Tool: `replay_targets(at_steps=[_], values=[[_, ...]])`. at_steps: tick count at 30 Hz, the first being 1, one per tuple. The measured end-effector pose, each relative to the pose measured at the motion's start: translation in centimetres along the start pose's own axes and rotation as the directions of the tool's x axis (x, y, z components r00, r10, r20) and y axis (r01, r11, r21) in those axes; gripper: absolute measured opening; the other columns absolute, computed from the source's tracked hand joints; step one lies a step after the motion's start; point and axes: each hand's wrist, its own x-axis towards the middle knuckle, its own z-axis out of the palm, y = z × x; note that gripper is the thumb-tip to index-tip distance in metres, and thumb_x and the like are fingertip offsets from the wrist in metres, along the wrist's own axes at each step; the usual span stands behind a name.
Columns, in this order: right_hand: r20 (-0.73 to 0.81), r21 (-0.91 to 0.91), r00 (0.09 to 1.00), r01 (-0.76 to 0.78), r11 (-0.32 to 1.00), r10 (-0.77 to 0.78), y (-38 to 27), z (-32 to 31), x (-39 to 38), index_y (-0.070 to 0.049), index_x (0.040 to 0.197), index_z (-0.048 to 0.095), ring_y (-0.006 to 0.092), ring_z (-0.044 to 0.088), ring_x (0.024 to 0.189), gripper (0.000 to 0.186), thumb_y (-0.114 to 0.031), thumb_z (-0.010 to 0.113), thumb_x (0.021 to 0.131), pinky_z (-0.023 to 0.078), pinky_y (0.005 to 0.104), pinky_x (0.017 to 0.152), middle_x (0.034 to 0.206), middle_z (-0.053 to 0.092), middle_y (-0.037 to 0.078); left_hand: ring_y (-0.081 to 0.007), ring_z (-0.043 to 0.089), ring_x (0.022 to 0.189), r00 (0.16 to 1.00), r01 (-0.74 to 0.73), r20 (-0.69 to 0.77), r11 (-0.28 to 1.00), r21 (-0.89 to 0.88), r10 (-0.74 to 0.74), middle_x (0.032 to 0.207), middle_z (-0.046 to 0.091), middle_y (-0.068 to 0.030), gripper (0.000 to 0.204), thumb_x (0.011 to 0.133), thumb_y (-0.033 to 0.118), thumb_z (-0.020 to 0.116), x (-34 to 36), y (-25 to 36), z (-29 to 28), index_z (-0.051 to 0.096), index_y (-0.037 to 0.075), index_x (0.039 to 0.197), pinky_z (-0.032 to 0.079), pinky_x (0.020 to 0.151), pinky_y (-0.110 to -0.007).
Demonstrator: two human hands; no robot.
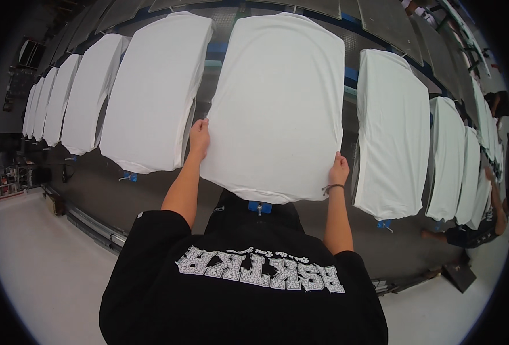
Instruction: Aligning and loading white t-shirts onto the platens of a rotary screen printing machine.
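A white T-shirt [277,103] is stretched over a flat board in front of me, its near edge hanging just above a blue clamp [259,207]. My left hand [199,138] is closed on the shirt's left edge, fingertips pinching the cloth. On the opposite side, a little nearer to me, my right hand [339,169] pinches the right edge; a dark bracelet [333,187] circles that wrist. The fabric lies mostly smooth, with light creases near the right side and along the near hem. The board itself is hidden under the cloth.
More boards covered in white cloth stand in a row, the nearest ones at left [154,92] and right [392,132]. Bare dark panels [389,26] line the far side. At the far right another person [479,230] reaches toward a covered board. A metal rail [96,227] runs low at left.
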Motion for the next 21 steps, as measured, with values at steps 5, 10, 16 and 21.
replay_targets(at_steps=[5,10,16,21], values=[[0.086,0.175,0.991,-0.113,0.978,0.099,0.8,0.2,0.5,-0.003,0.079,0.058,0.0054,0.043,0.065,0.027,-0.026,0.054,0.092,0.037,0.0209,0.063,0.07,0.053,-0.004,-0.0098,0.039,0.067,0.994,0.098,0.072,0.982,-0.161,-0.088,0.068,0.046,0.0006,0.027,0.093,0.024,0.051,0.4,-0.4,0.4,0.054,0.001,0.081,0.036,0.061,-0.028],[-0.164,-0.118,0.936,0.294,0.948,-0.311,0.1,1.0,-0.3,-0.003,0.095,0.057,0.0138,0.05,0.075,0.016,-0.018,0.054,0.091,0.042,0.0263,0.07,0.085,0.054,0.005,-0.0267,0.053,0.085,0.886,-0.356,-0.139,0.841,0.408,0.442,0.095,0.058,-0.0126,0.027,0.092,0.02,0.049,-1.8,1.2,0.9,0.052,0.002,0.112,0.042,0.077,-0.034],[0.146,-0.546,0.876,0.458,0.701,-0.459,-1.1,0.0,-3.5,-0.003,0.126,0.05,0.0341,0.052,0.105,0.047,-0.035,0.033,0.096,0.04,0.0368,0.088,0.121,0.051,0.021,-0.0359,0.046,0.112,0.824,-0.498,0.18,0.535,0.682,0.538,0.123,0.047,-0.021,0.057,0.091,0.03,0.049,-8.4,0.3,-1.0,0.029,0.004,0.138,0.039,0.093,-0.042],[0.263,-0.304,0.964,0.035,0.952,0.048,0.6,-1.4,-1.7,-0.002,0.129,0.045,0.0356,0.049,0.112,0.047,-0.032,0.031,0.097,0.036,0.0371,0.094,0.124,0.051,0.021,-0.0389,0.041,0.117,0.887,-0.46,0.266,0.691,0.557,0.377,0.133,0.038,-0.0224,0.068,0.09,0.037,0.049,-9.2,2.8,-1.1,0.019,0.003,0.141,0.035,0.097,-0.044]])
